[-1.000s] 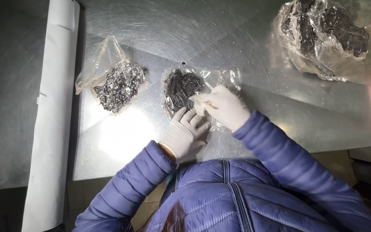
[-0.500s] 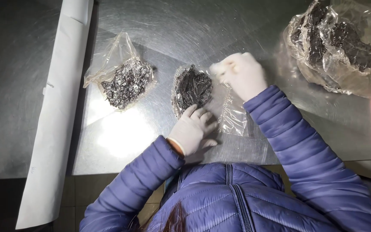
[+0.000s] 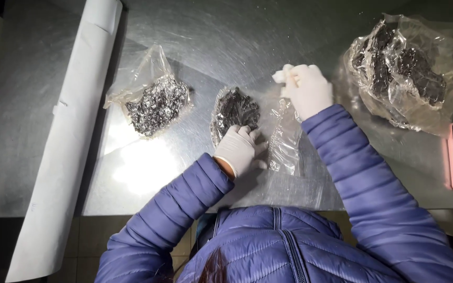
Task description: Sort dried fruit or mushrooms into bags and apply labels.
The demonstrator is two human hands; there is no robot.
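Near the middle of the metal table (image 3: 226, 47), the left hand (image 3: 239, 149) is pressing flat on a small bag of dark material (image 3: 234, 112) while the right hand (image 3: 305, 89), closed, is pulling its clear plastic (image 3: 284, 139); pulling slowly would probably avoid tearing.

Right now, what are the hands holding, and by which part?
Right hand pinches the clear bag's open top end; left hand presses its filled dark end onto the table.
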